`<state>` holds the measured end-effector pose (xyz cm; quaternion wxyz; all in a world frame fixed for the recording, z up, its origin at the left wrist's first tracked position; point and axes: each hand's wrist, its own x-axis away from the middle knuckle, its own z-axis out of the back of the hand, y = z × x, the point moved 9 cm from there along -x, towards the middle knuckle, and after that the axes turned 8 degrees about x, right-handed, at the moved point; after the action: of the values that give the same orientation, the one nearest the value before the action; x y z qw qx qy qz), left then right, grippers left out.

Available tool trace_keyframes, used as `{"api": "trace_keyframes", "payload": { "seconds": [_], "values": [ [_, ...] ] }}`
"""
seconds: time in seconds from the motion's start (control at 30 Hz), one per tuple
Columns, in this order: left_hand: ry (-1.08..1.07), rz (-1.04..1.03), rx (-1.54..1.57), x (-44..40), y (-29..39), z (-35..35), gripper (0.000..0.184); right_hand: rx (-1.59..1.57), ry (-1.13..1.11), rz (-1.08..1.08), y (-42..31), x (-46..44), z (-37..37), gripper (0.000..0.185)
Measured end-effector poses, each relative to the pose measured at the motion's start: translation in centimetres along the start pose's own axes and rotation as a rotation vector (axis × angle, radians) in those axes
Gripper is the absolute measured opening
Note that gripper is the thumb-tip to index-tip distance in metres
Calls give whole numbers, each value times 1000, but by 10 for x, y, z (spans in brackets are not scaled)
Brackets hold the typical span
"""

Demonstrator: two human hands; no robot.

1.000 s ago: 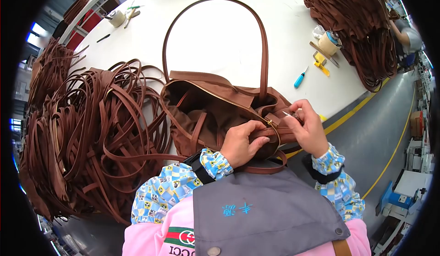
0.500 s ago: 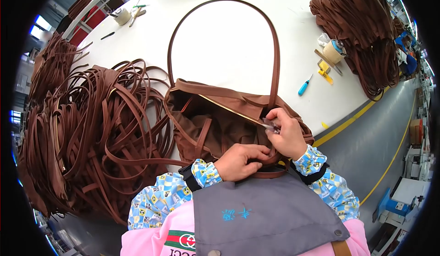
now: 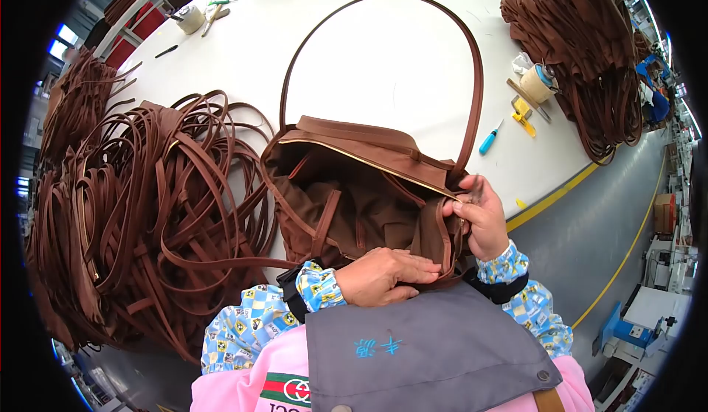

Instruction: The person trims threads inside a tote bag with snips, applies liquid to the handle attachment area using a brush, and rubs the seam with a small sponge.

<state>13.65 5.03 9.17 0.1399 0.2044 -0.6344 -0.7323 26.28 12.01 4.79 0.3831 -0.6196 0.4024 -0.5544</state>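
Brown bag: (image 3: 345, 210) on the near edge of the white table (image 3: 221, 58), mouth gaping towards the person; one long handle (image 3: 478, 80) arches over the tabletop
Left hand: (image 3: 389, 275) laid along the bag's near rim, fingers nearly straight and close together; whether thumb and fingers pinch the rim cannot be told
Right hand: (image 3: 485, 224) narrow grip, thumb and fingers closed on the bag's right end, by the end of the gold zip (image 3: 372, 164); a glint at the fingers is too blurred to name
Left side: heaped brown straps (image 3: 214, 228), very near the bag; a tug could snag one
Right side: blue-handled tool (image 3: 487, 142), apart from the bag; a sweeping handle might knock it
Likely trouble: soft lining could fold under the fingers if the rim slackens; uneven pulling might twist the end
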Motion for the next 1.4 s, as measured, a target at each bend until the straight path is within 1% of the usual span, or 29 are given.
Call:
{"api": "trace_keyframes", "payload": {
  "seconds": [0.03,0.1,0.17,0.23,0.27,0.3,0.37,0.43,0.5,0.53,0.57,0.6,0.63,0.7,0.73,0.77,0.83,0.87,0.93,0.97,1.03,1.07,1.1,1.17,1.2,1.23,1.3,1.33,1.4],
  "values": [
    [1,0,-1,0,0,0,40,0,-2,0,1,2,-2,27],
    [22,12,17,0,-2,1,39,-94,153,158,-13,10,8,24],
    [19,15,25,-1,-3,0,39,-109,179,164,-13,11,10,20],
    [17,15,33,-3,-4,0,39,153,82,211,-12,6,3,16],
    [22,-3,21,-4,-2,0,39,413,67,241,-17,6,0,17],
    [27,-19,9,-5,-1,0,39,703,80,266,-22,8,-5,30],
    [30,-17,0,-9,-2,0,37,1152,39,326,-40,14,-30,40],
    [31,-14,-8,-11,-4,2,36,1247,35,307,-31,9,-35,45],
    [102,65,168,-13,-19,15,31,1344,26,290,-18,0,-34,49],
    [191,141,265,-14,-33,27,27,1166,40,288,-14,-5,-26,49],
    [366,194,290,-14,-49,45,22,990,51,286,-13,-9,-18,49],
    [468,305,55,-12,-62,59,20,867,41,273,-14,-11,-15,50],
    [568,415,-180,-11,-67,74,19,688,-15,141,-5,-15,-9,49],
    [394,478,-333,-27,-87,63,20,239,-64,169,-20,-17,-12,49],
    [309,481,-284,-36,-94,54,26,128,-101,116,-28,-13,-15,53],
    [244,319,-188,-44,-100,43,28,137,-106,122,-33,-11,-17,53],
    [13,215,-29,-57,-119,22,27,-207,-168,91,-39,-5,-23,57],
    [22,207,-34,-63,-99,27,27,-297,-210,101,-40,-5,-26,61],
    [-13,655,81,-54,-99,27,27,-378,-205,110,-48,0,-28,61],
    [-9,652,76,-53,-97,23,27,-468,-190,113,-52,2,-27,62],
    [221,212,798,-60,-64,19,29,-493,-205,142,-59,6,-26,63],
    [111,231,908,-60,-58,11,43,-535,-200,140,-61,7,-24,63],
    [108,228,905,-61,-56,9,43,-575,-196,140,-63,7,-22,63],
    [140,67,785,-62,-44,10,53,-626,-207,140,-59,7,-19,63],
    [142,162,782,-61,-57,4,63,-661,-190,125,-55,7,-16,63],
    [142,158,781,-61,-53,4,63,-698,-172,109,-49,7,-13,64],
    [307,243,837,-53,-55,11,64,-703,-188,110,-37,5,-4,62],
    [372,184,983,-54,-51,13,65,-719,-191,46,-27,3,-1,60],
    [430,147,1091,-51,-50,18,65,-735,-193,-19,-16,3,3,58]
  ]
}}
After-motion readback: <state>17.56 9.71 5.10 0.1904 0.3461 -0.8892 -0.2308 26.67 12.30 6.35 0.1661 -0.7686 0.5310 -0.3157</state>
